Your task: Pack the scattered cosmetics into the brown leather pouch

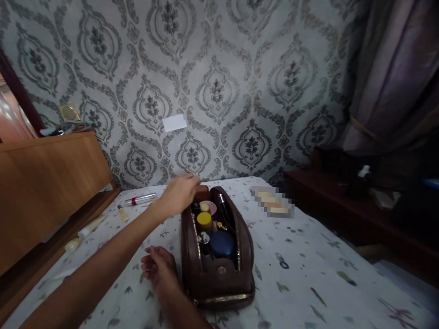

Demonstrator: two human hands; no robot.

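A brown leather makeup bag stands unzipped on the bed. Inside it are a yellow-lidded jar, a dark blue round case, a pink round item, a black tube and a clear-topped bottle. At the bag's far left rim is my left hand, its fingers closed together; what they pinch, if anything, is hidden. My right hand rests lower down, beside the bag's left side, fingers loosely curled and apart, holding nothing visible.
Left on the patterned sheet lie a silver-and-red tube, a small beige tube and pale tubes by the wooden headboard. A blurred-out item lies right. A dark red dresser stands beyond.
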